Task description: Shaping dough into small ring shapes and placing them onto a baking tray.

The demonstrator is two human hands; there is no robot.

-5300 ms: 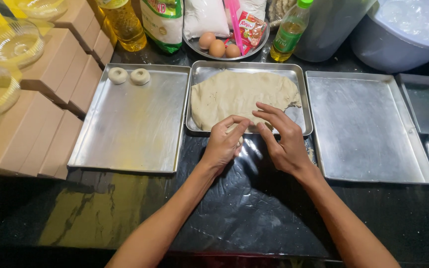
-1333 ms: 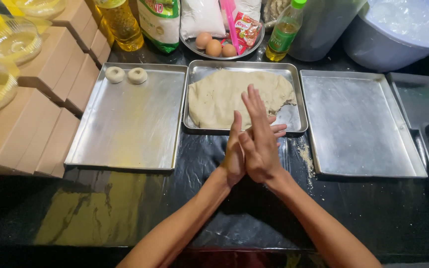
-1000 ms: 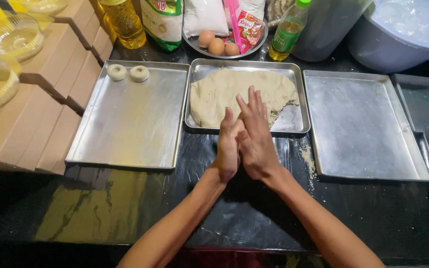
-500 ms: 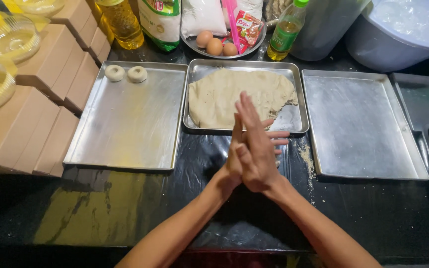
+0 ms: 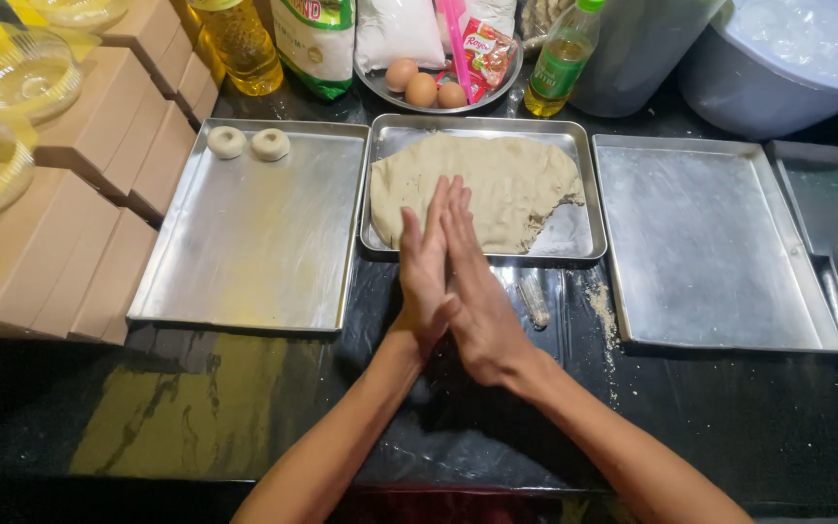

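Pale dough cannot be seen between my palms, so I cannot tell whether my fingers hold any. My left hand (image 5: 424,281) and right hand (image 5: 472,291) are pressed flat together, fingers straight and narrow, tips pointing away from me over the near rim of the middle tray (image 5: 574,243). In that steel tray lies the flattened sheet of dough (image 5: 497,180), torn away at its near right corner so bare metal shows there. My hands hover above the black counter (image 5: 749,417), where a clear plastic sheet (image 5: 535,291) lies just below the tray. Crumbs of dough (image 5: 601,306) are scattered to my right. On my left, a second tray (image 5: 254,243) carries two small dough rings (image 5: 247,143) in its far corner; on my right a third tray (image 5: 710,243) sits alongside. Beyond the trays stand three eggs (image 5: 424,85) on a plate and an oil bottle (image 5: 237,44). Cardboard boxes (image 5: 89,194) line the left edge.
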